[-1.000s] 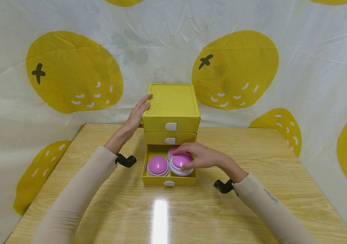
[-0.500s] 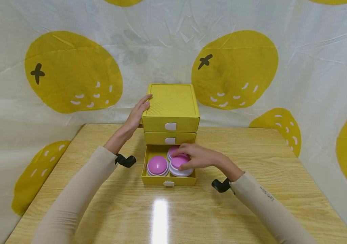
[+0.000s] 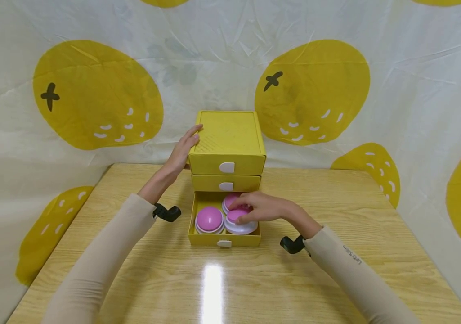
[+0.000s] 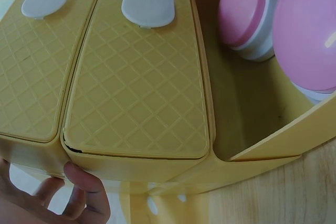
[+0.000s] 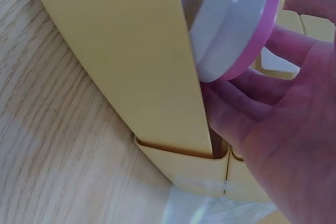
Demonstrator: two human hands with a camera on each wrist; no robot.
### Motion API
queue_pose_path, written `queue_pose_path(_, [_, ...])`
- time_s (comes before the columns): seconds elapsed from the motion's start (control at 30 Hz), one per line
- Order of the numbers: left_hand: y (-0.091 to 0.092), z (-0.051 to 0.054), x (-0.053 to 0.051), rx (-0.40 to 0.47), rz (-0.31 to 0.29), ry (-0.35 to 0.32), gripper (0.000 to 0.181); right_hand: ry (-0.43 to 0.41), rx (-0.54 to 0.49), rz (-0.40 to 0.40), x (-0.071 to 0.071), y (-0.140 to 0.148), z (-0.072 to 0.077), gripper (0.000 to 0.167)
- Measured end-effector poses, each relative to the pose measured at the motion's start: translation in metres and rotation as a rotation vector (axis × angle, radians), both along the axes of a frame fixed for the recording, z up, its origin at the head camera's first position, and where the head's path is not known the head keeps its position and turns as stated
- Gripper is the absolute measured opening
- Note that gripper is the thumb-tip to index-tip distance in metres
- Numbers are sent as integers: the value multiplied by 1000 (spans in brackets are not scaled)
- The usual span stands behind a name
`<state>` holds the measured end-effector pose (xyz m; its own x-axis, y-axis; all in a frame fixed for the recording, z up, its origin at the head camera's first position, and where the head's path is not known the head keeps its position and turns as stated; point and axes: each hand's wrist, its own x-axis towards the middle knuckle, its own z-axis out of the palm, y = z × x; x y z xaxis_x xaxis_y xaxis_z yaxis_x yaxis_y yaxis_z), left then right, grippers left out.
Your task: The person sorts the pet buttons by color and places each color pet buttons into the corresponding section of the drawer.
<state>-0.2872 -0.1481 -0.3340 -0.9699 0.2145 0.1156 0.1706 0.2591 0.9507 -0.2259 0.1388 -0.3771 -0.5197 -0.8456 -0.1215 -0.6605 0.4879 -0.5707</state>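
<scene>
A yellow drawer unit [image 3: 230,132] stands on the wooden table with its bottom drawer [image 3: 203,240] pulled out. My left hand [image 3: 181,150] rests against the unit's left side, fingertips at the top edge. In the drawer's right front part is a pink-domed push button [image 3: 241,228] with a white base; my right hand [image 3: 266,207] grips its dome between thumb and fingers. It sits slightly tilted in the right wrist view, by the drawer wall [image 5: 126,61]. A second push button [image 3: 209,219] lies at the drawer's left, and a third push button [image 3: 230,199] behind, partly covered by my fingers.
The upper two drawers, with white tabs [image 3: 226,168], are closed. A pale cloth [image 3: 214,58] printed with yellow fruit hangs behind the table [image 3: 335,279]. Black wrist mounts [image 3: 167,213] sit at both cuffs.
My right hand has shifted slightly left, and the gripped push button has come down a little lower in the drawer. My left hand has stayed in place.
</scene>
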Motion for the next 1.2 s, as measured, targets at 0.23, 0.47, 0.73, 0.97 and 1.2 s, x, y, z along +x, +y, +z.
queue_pose_path(0.23, [0,0,0,-2,1,-8,57,5,0,-7,0,0,-2,46])
queue_pose_path(0.47, [-1,0,0,-1,9,4,58,104,16,-4,1,-2,-6,47])
queue_pose_path(0.73, [-1,1,0,-3,5,4,58,225,7,-3,1,-4,-11,47])
queue_pose_path(0.97, [-1,0,0,1,2,5,57,271,17,-9,2,-5,-14,50])
queue_pose_path(1.2, [-1,0,-1,8,6,0,57,299,33,-50,6,-9,-14,49])
